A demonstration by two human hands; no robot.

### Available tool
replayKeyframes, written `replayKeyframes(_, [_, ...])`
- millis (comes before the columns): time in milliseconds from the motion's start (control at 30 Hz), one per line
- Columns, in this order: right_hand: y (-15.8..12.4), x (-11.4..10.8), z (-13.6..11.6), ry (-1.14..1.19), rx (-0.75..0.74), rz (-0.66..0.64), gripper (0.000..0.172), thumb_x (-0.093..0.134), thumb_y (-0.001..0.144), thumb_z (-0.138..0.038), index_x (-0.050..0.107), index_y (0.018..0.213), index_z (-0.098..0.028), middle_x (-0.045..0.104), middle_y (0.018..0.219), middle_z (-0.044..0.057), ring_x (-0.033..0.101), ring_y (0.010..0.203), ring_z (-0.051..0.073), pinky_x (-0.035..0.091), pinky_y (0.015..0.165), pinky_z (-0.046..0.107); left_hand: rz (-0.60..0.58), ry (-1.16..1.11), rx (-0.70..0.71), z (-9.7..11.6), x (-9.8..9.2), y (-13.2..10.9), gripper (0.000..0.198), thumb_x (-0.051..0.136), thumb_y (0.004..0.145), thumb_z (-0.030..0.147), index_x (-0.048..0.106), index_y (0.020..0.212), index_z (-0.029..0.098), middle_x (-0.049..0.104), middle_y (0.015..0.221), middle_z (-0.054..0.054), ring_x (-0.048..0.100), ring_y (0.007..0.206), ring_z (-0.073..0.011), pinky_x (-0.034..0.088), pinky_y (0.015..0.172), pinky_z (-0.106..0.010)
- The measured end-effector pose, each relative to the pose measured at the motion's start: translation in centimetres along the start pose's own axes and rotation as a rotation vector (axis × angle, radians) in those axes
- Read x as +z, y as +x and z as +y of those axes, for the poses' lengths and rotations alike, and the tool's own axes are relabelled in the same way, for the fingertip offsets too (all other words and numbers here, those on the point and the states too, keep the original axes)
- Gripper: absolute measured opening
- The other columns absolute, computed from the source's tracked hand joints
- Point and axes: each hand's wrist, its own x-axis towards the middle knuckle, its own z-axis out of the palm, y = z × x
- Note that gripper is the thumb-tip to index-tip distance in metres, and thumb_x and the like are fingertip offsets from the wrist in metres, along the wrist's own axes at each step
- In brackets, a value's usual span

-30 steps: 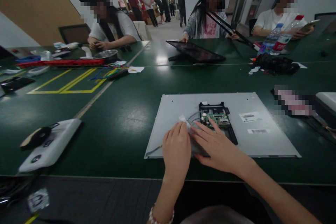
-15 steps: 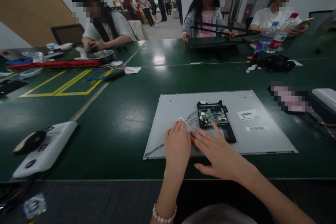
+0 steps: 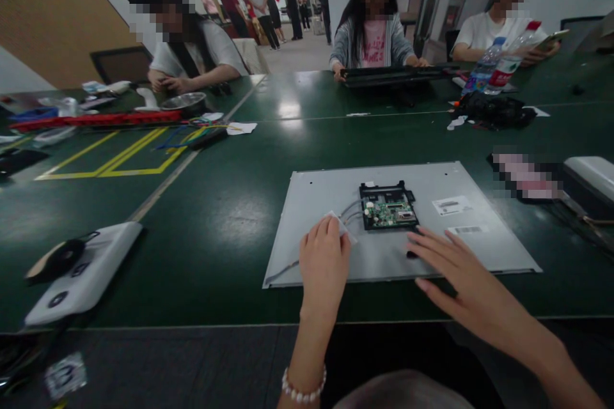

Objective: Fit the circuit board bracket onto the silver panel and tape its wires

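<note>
A flat grey display panel [image 3: 307, 198] lies on the table before me. Near its middle a black plastic bracket [image 3: 384, 186] frames a green circuit board [image 3: 389, 211]. Grey cables [image 3: 352, 209] run from the board's left side beneath my left hand [image 3: 325, 252] and out along the panel's lower left. This hand is closed, fingers together, on a whitish piece of tape [image 3: 343, 225] over the cables; the fingertips are partly hidden. My right hand [image 3: 453, 268], fingers apart and holding nothing, is at the bracket's lower end, covering part of it. Whether it touches the bracket I cannot tell.
A white device [image 3: 91, 275] sits at the left edge, a phone [image 3: 525, 179] and a white-topped box [image 3: 592, 179] at the right. Across the table are two bottles [image 3: 499, 67], a black bag [image 3: 496, 110], a metal bowl [image 3: 185, 102] and several seated people; one holds a black frame [image 3: 398, 77].
My right hand has moved right, away from my left hand and the cables, toward the bracket's lower end. My left hand stays in place. The person opposite has lowered a black frame.
</note>
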Motion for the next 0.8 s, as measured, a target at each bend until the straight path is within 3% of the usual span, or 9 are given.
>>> replayKeyframes(167, [-3.9,-2.2,6.8,0.126,0.333,0.305,0.042,0.052,0.094,-0.038,0.053,0.137,-0.037,0.054,0.145,0.006,0.049,0.135,0.031,0.043,0.109,0.054,0.012,-0.122,-0.004,-0.8,-0.1,0.1,0.033,0.055,0.091,0.023,0.059,0.123,0.015,0.060,0.134,-0.016,0.059,0.119,-0.0292,0.048,0.100,-0.047])
replayKeyframes(300, [-6.0,-3.5,10.7,0.246,0.589,0.361,0.043,0.054,0.094,-0.043,0.053,0.137,-0.039,0.051,0.148,0.009,0.053,0.130,0.034,0.040,0.110,0.052,0.094,-0.257,0.001,-2.7,-1.1,0.1,0.035,0.048,0.095,0.025,0.056,0.127,0.015,0.057,0.137,-0.015,0.054,0.127,-0.0261,0.044,0.107,-0.044])
replayKeyframes(400, [-6.0,-4.0,12.6,0.393,0.720,0.361,0.047,0.053,0.095,-0.046,0.051,0.141,-0.035,0.050,0.149,0.013,0.049,0.133,0.034,0.039,0.109,0.047,0.135,-0.284,-0.084,-5.4,-2.4,0.8,0.041,0.046,0.095,0.030,0.052,0.133,0.016,0.054,0.140,-0.015,0.049,0.132,-0.0264,0.038,0.112,-0.045])
replayKeyframes(467, [-5.4,-4.1,13.8,0.463,0.759,0.365,0.046,0.052,0.095,-0.047,0.054,0.138,-0.035,0.051,0.148,0.012,0.043,0.138,0.032,0.035,0.112,0.043,0.077,-0.336,-0.185,-7.5,-3.4,1.7,0.048,0.046,0.094,0.035,0.048,0.138,0.017,0.051,0.144,-0.014,0.046,0.135,-0.0287,0.036,0.113,-0.047])
replayKeyframes(633, [-3.3,-4.0,16.2,0.643,0.749,0.386,0.044,0.059,0.087,-0.055,0.060,0.128,-0.041,0.051,0.149,-0.001,0.036,0.143,0.026,0.023,0.120,0.042,-0.239,-0.689,-0.336,-12.1,-5.2,3.9,0.063,0.055,0.088,0.050,0.043,0.146,0.027,0.038,0.156,-0.007,0.034,0.144,-0.0293,0.027,0.118,-0.044])
replayKeyframes(800, [-1.5,-4.2,16.9,0.869,0.730,0.347,0.043,0.065,0.084,-0.054,0.061,0.126,-0.042,0.047,0.151,-0.003,0.035,0.144,0.024,0.026,0.119,0.040,-0.246,-0.932,-0.439,-14.4,-4.9,5.4,0.058,0.063,0.086,0.049,0.051,0.139,0.029,0.037,0.157,-0.005,0.028,0.146,-0.0255,0.016,0.122,-0.040])
